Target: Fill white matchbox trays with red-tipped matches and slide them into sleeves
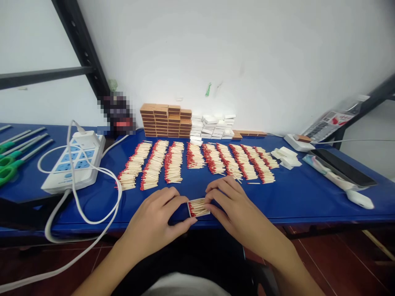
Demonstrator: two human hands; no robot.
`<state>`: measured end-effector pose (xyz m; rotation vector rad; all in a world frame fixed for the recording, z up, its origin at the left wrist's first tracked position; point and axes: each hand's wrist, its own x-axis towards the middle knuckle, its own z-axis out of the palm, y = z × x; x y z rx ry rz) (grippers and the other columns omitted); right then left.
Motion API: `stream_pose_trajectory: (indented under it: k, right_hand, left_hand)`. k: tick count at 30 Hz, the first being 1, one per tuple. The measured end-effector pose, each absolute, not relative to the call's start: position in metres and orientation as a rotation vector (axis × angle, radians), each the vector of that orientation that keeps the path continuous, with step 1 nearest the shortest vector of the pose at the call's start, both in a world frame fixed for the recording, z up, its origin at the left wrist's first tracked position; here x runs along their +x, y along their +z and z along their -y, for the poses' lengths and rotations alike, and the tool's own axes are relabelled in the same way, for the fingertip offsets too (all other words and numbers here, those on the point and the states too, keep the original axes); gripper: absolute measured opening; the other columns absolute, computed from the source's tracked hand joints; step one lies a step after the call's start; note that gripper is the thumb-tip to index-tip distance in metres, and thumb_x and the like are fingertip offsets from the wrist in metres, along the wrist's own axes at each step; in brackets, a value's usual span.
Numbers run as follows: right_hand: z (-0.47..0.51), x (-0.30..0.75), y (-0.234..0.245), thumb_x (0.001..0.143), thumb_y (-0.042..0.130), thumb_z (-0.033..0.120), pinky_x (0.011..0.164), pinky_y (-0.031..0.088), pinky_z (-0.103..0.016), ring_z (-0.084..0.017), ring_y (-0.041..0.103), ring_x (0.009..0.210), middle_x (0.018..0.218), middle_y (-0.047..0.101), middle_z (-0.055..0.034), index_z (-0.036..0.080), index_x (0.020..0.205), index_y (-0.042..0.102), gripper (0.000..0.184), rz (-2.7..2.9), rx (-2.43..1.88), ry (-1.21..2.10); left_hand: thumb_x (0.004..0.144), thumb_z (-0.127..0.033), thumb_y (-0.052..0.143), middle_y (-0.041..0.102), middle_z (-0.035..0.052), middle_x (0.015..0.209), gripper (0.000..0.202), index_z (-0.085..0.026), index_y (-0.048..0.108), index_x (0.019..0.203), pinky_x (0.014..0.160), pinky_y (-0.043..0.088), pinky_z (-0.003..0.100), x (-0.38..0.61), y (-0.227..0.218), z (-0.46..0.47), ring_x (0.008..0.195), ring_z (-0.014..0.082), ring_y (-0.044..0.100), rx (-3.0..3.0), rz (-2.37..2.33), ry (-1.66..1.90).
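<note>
Head view: near the front edge of a blue table (182,190), a small white tray (189,209) filled with red-tipped matches (199,207) lies between the two hands. The left hand (159,218) grasps the tray's left end, forefinger at the far corner and thumb at the near side. The right hand (231,203) has its fingers bent over the right end; whether they grip the tray or only touch the matches cannot be told. Beyond the hands, nine slanting rows of loose matches (174,164) extend across the table, separated by narrow strips of blue. Left of the rows stands a white power strip (74,162) with a looping white cable (115,205), and farther left lie green-handled tools (9,170). Right of the rows are a few loose white trays (286,157), then a dark flat slab (344,166). Behind the rows, against the pale wall (247,61), rise a block of brown boxes (166,122) at left and, just beside it, a stack of white trays (212,128); a low line of brown boxes (253,133) continues rightward. At the far right, a clear package (336,119) leans against the wall.
</note>
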<state>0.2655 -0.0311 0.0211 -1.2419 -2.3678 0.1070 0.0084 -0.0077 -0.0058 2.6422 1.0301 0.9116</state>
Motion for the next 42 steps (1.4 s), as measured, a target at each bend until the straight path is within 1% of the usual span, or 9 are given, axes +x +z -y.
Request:
stream_pose_trajectory:
  k: [4,8,12,15,17,21,27,36,42]
  right_hand:
    - [0.032,0.258,0.022,0.112,0.057,0.019,0.099,0.055,-0.044,-0.027,0.06,0.117,0.121,0.069,-0.0094,0.023,0.104,0.063,0.011,2.369,-1.216,0.194]
    - [0.023,0.265,0.02,0.113,0.054,0.023,0.103,0.054,-0.044,-0.025,0.061,0.119,0.12,0.07,-0.0086,0.024,0.106,0.065,0.013,2.325,-1.177,0.27]
    - [-0.002,0.289,0.007,0.111,0.056,0.024,0.103,0.052,-0.053,-0.03,0.061,0.113,0.114,0.072,-0.0107,0.025,0.111,0.069,0.013,2.143,-1.304,-0.003]
    - [-0.018,0.305,-0.005,0.109,0.058,0.027,0.1,0.05,-0.056,-0.033,0.06,0.11,0.112,0.072,-0.012,0.024,0.114,0.071,0.014,2.073,-1.414,-0.156]
    - [-0.022,0.31,-0.009,0.109,0.058,0.028,0.098,0.05,-0.054,-0.033,0.059,0.109,0.112,0.071,-0.0122,0.023,0.114,0.072,0.015,2.083,-1.448,-0.181]
    - [-0.021,0.309,-0.008,0.11,0.056,0.024,0.097,0.049,-0.051,-0.031,0.057,0.106,0.11,0.07,-0.0117,0.021,0.106,0.07,0.015,2.12,-1.446,-0.158]
    - [-0.02,0.31,-0.006,0.11,0.056,0.026,0.095,0.048,-0.05,-0.03,0.057,0.105,0.111,0.07,-0.0107,0.023,0.109,0.069,0.013,2.106,-1.441,-0.168]
    - [-0.02,0.31,-0.006,0.111,0.055,0.026,0.095,0.048,-0.049,-0.029,0.056,0.103,0.107,0.068,-0.0097,0.023,0.099,0.063,0.015,2.151,-1.431,-0.138]
    - [-0.018,0.307,-0.004,0.114,0.053,0.029,0.099,0.048,-0.05,-0.029,0.057,0.106,0.109,0.067,-0.0101,0.024,0.103,0.062,0.015,2.138,-1.39,-0.104]
  left_hand:
    - [0.099,-0.033,0.08,0.071,0.005,0.105,0.021,-0.021,0.072,0.115,0.083,0.057,0.038,0.008,-0.006,0.009,0.092,0.023,0.07,2.641,-1.031,0.913]
    - [0.099,-0.031,0.08,0.072,0.0048,0.105,0.021,-0.022,0.072,0.116,0.082,0.058,0.038,0.008,-0.005,0.009,0.092,0.0229,0.071,2.639,-1.032,0.926]
    - [0.099,-0.032,0.081,0.073,0.005,0.105,0.023,-0.023,0.072,0.117,0.084,0.058,0.037,0.008,-0.006,0.008,0.092,0.0229,0.072,2.65,-1.041,0.956]
    - [0.098,-0.032,0.082,0.073,0.005,0.105,0.024,-0.022,0.072,0.118,0.083,0.058,0.037,0.008,-0.007,0.008,0.092,0.023,0.072,2.658,-1.038,0.967]
    - [0.097,-0.033,0.082,0.073,0.0051,0.104,0.025,-0.022,0.072,0.117,0.082,0.058,0.037,0.008,-0.007,0.008,0.091,0.0233,0.072,2.66,-1.037,0.967]
    - [0.098,-0.033,0.082,0.072,0.0053,0.105,0.024,-0.021,0.072,0.116,0.084,0.058,0.038,0.009,-0.007,0.007,0.092,0.0237,0.072,2.655,-1.035,0.962]
    - [0.099,-0.033,0.08,0.073,0.0052,0.104,0.022,-0.022,0.072,0.117,0.083,0.058,0.036,0.008,-0.007,0.008,0.091,0.0227,0.072,2.651,-1.028,0.968]
    - [0.099,-0.033,0.081,0.073,0.0053,0.104,0.023,-0.022,0.072,0.116,0.083,0.059,0.037,0.008,-0.007,0.008,0.091,0.0233,0.072,2.658,-1.037,0.965]
    - [0.099,-0.033,0.081,0.072,0.005,0.105,0.023,-0.021,0.072,0.116,0.084,0.059,0.038,0.008,-0.007,0.008,0.092,0.0233,0.072,2.652,-1.035,0.961]
